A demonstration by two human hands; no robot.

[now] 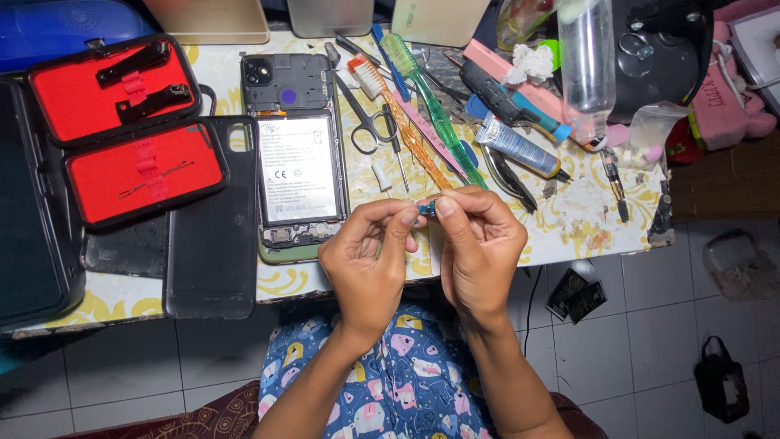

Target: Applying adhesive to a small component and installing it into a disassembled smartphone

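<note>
My left hand (368, 260) and my right hand (479, 244) meet above the table's front edge, fingertips pinching a tiny blue and grey part (426, 209) between them. Just left of my hands lies an opened phone (296, 154) with its back off, showing a white battery and a dark circuit board. A black phone back cover (213, 219) lies left of it. Both hands are closed on the small part.
An open black case with red lining (122, 130) sits at the left. Scissors (370, 122), toothbrushes (422, 97), a glue tube (520, 146), tweezers and a clear bottle (587, 57) crowd the table's back right. Black bags (721, 382) lie on the tiled floor.
</note>
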